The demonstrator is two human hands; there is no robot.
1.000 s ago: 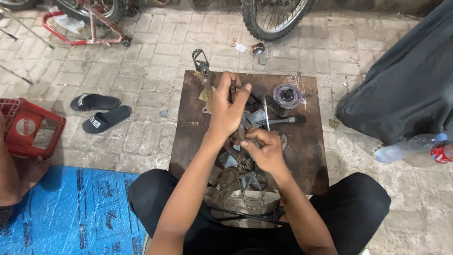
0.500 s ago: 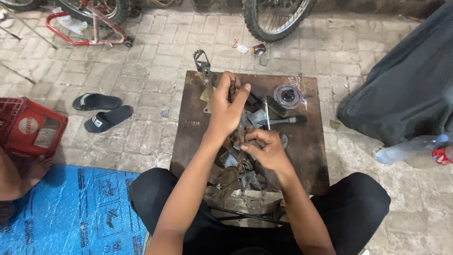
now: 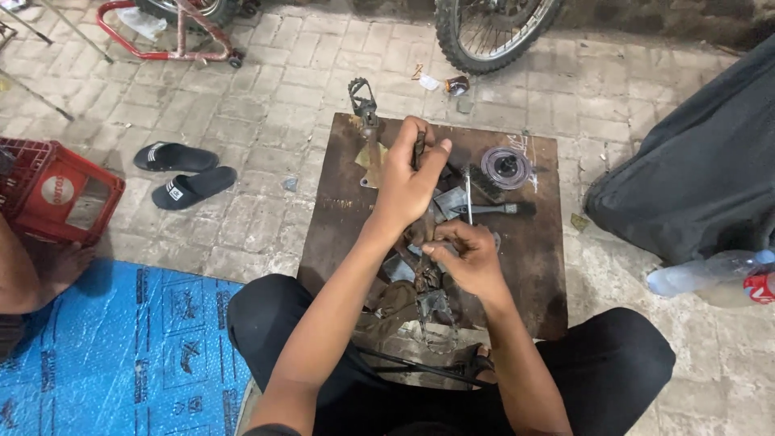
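Landmark: the rusty brown metal plate (image 3: 533,266) on the paved floor in front of your knees; every place below is told from it.

Far left of the plate: a red plastic crate (image 3: 56,198) stands on the pavers. Below it a blue sheet (image 3: 121,347) lies, with another person's foot (image 3: 60,262) at its edge.

Left of the plate: two black sandals (image 3: 184,171) lie side by side, well apart from your work.

Back left corner of the plate: a toothed metal footpeg (image 3: 363,101) with its bar lies over the edge, just beside your left hand.

Left hand: your left hand (image 3: 408,179) is over the back middle of the plate, with the fingers closed around a dark, thin metal part (image 3: 419,149) that stands up between thumb and fingers. It seems you hold it upright to keep the piece steady for the other hand.

Right hand: your right hand (image 3: 468,257) is nearer to you, over the middle of the plate. Its fingertips pinch a small dark piece at the lower end of the same assembly; what it is exactly, I cannot tell.

Middle of the plate: greasy metal pieces (image 3: 420,299) lie in a heap under your hands, probably kept close for easy reach.

Right of your hands: a brush with dark handle (image 3: 500,208) and a thin rod (image 3: 467,194) lie flat on the plate.

Back right of the plate: a round grey disc part (image 3: 506,167) sits alone.

Beyond the plate: a motorcycle wheel (image 3: 492,28) stands.

Far right of the plate: a clear plastic bottle (image 3: 710,274) lies on the floor.
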